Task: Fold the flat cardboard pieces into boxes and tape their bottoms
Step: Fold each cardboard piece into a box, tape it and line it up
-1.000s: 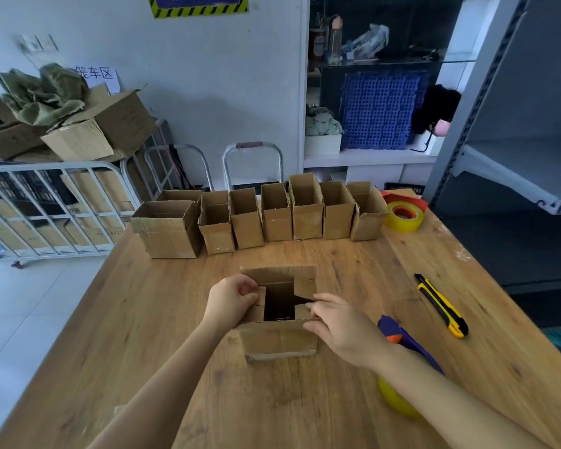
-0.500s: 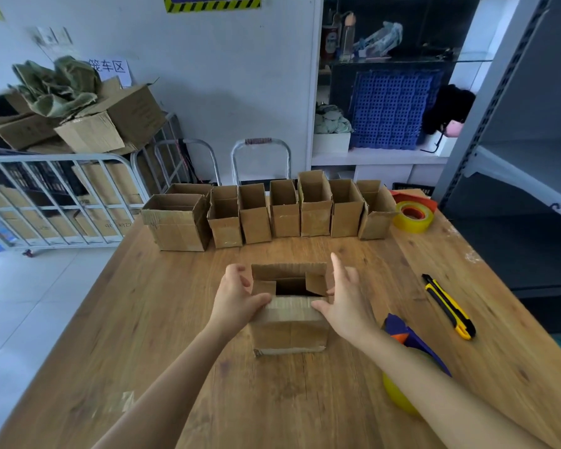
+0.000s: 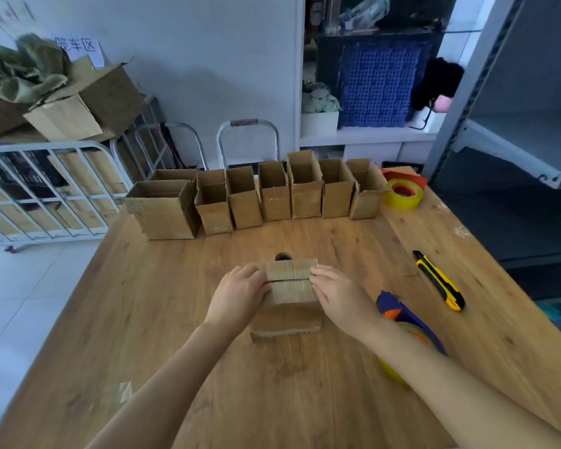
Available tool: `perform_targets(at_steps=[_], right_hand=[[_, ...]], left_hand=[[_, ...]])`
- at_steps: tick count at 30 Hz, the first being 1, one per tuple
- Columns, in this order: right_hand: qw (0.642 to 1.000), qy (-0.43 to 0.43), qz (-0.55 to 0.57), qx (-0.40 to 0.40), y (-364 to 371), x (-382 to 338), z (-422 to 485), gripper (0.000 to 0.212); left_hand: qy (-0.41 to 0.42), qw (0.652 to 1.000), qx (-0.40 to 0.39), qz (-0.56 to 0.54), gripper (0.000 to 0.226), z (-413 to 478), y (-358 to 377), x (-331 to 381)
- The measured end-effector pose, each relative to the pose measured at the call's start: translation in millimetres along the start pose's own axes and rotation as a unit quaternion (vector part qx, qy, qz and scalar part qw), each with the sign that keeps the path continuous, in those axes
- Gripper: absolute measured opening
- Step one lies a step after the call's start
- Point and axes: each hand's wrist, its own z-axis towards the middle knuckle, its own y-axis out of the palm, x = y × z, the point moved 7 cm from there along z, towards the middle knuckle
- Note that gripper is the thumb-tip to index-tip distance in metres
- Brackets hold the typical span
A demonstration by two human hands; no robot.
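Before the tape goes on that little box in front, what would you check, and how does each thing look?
1. Flaps closed: the two top flaps of the box meet along a seam. Ok.
2. Flaps held down: the left hand grips the left end and the right hand presses on top. Ok.
3. Tape dispenser in reach: it lies beside the right forearm. Ok.
4. Tape end ready: hidden by the arm. Cannot tell.
5. A hand free to take the dispenser: both are on the box. Not ok.
6. Finished boxes out of the way: lined up farther back, apart. Ok.
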Motion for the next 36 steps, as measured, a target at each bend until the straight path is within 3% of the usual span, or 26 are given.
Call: perform_targets(at_steps=[2, 5, 8, 13, 17, 18, 21, 25, 28, 33, 36], right_hand=[[1.0, 0.015, 0.009, -0.015, 4, 0, 0, 0.033], [0.999, 0.032, 0.015, -0.039, 4, -3, 1, 0.038], [0.995, 0.058, 0.052, -0.062, -2, 5, -5, 0.04], [0.972, 0.234, 0.028, -0.022, -30, 87, -34, 0.036], [0.919, 0.357, -0.045, -0.158, -33, 143, -74, 0.013], [0.908, 0.371, -0.045, -0.19, -29, 149, -83, 0.017], [0.888, 0.398, -0.05, -0.227, -13, 165, -104, 0.021], [0.889, 0.4, -0.079, -0.207, -3, 170, -110, 0.013], [0.891, 0.392, -0.072, -0.218, -3, 166, -107, 0.019], [0.892, 0.406, 0.048, -0.19, -7, 154, -99, 0.032], [0.881, 0.418, 0.154, -0.161, -9, 145, -92, 0.028]], left_hand=[[0.013, 1.0, -0.015, 0.004, 0.018, -2, 4, 6], [0.018, 0.998, -0.057, 0.0, 0.033, -1, 13, 16], [0.009, 0.998, -0.061, 0.005, 0.034, 1, 14, 18], [0.001, 0.999, -0.044, 0.002, 0.033, 0, 14, 17], [-0.007, 0.999, -0.045, 0.012, 0.033, 1, 16, 18], [-0.007, 0.999, -0.045, 0.014, 0.033, 1, 15, 18], [-0.007, 0.998, -0.05, 0.021, 0.032, 1, 16, 21], [-0.019, 0.998, -0.055, 0.033, 0.031, 3, 15, 23], [-0.023, 0.998, -0.057, 0.031, 0.032, 1, 16, 23], [-0.032, 0.997, -0.059, 0.032, 0.033, 1, 17, 22], [-0.034, 0.997, -0.064, 0.026, 0.033, 1, 17, 23]])
